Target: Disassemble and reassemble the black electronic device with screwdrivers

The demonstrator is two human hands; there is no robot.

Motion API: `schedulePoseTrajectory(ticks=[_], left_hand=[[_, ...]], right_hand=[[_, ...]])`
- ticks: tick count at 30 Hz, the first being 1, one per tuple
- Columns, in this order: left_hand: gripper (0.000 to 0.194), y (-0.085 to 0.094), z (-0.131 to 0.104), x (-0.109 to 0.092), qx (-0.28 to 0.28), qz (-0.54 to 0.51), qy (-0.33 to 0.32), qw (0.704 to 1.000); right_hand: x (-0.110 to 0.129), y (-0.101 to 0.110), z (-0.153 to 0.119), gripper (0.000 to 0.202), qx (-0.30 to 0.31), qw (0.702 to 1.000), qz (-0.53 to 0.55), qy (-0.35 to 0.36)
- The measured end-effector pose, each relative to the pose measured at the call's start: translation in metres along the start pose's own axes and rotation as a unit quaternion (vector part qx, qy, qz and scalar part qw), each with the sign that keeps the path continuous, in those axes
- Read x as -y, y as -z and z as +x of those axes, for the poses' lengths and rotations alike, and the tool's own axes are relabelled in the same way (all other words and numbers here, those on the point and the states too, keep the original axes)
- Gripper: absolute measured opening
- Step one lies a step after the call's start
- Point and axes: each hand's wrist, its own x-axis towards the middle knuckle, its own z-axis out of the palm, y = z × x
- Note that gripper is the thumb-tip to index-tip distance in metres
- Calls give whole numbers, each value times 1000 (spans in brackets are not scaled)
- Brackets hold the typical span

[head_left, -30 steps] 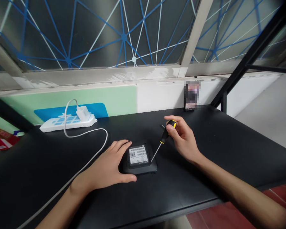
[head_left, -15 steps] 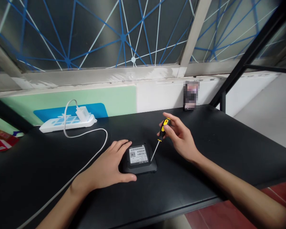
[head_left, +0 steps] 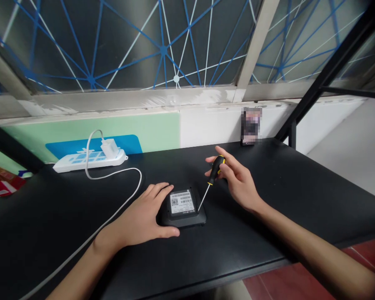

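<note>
A black square device (head_left: 185,220) with a white printed label (head_left: 181,202) lies on the black table. My left hand (head_left: 143,216) rests against its left side, thumb along the near edge and fingers at the far left corner, spread around it. In my right hand (head_left: 234,179) is a black and yellow screwdriver (head_left: 216,170), gripped by its handle between thumb and fingers. The screwdriver leans to the right, and its tip touches the device near the label's lower right corner.
A white power strip (head_left: 89,161) with a plugged-in charger (head_left: 109,148) sits at the back left, and its white cable (head_left: 112,217) curves left of my left hand. A red package (head_left: 6,183) lies far left. A pixelated upright object (head_left: 251,126) stands at the back right.
The screwdriver handle has turned in my right hand, showing less yellow, and my right fingers have shifted around it. My left hand and the device stay in place.
</note>
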Motion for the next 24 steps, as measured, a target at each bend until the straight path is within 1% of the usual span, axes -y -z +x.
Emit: schedulePoseTrajectory(ticks=[2,5,7,13,18,20,24], left_hand=[[95,0,0,0,0,-1,1,1000],[96,0,0,-1,1,0,5,1000],[96,0,0,-1,3,1,4,1000],[98,1,-1,0,6,-4,8,1000],[96,1,0,0,1,-5,2,1000],[95,0,0,0,-4,-8,-2,1000],[93,-1,-1,1,-14,-11,-9,1000]], right_hand=[[2,-1,0,45,-12,1000,-17,6],[5,-1,-1,35,-36,997,-56,26],[6,0,-2,31,-37,997,-65,32],[-1,4,-1,43,2,1000,5,12],[0,1,0,47,-1,1000,4,7],[3,-1,0,43,-9,1000,-13,11],[6,-2,-1,29,-36,997,-63,39]])
